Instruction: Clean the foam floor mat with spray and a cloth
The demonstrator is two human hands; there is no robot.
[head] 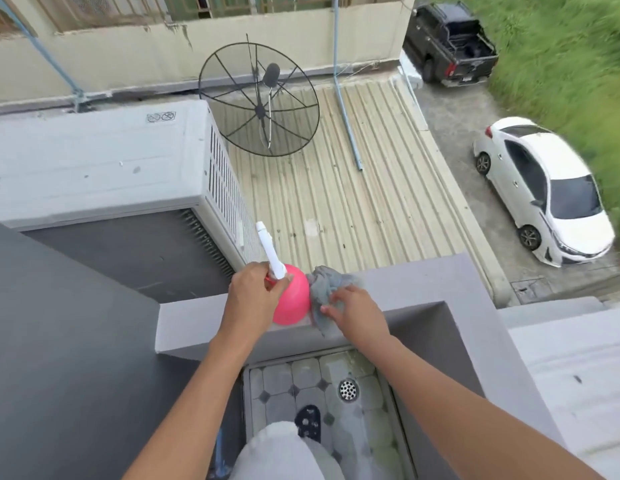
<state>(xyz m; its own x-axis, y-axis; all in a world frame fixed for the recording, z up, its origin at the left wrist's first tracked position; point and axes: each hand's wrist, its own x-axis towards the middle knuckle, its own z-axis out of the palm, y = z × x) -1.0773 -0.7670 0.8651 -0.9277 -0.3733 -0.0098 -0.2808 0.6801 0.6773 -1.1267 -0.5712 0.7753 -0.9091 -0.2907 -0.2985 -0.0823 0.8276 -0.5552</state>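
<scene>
Balcony ledge [422,282], outer edge: left hand [253,292] grips the bottle [294,299] by its neck, likely light, slick; right hand [357,313] pinches the limp cloth [324,282]

The pink bottle [294,301], round-bellied with a long white spray head tilted up and away, has its neck gripped in the fingers of the left hand [253,294]. The grey cloth [324,284] lies crumpled against the bottle's right side, its near edge held under the curled fingers of the right hand [357,313].

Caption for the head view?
On a ledge, left hand holds a pink spray bottle; right hand grips a grey cloth.
</scene>
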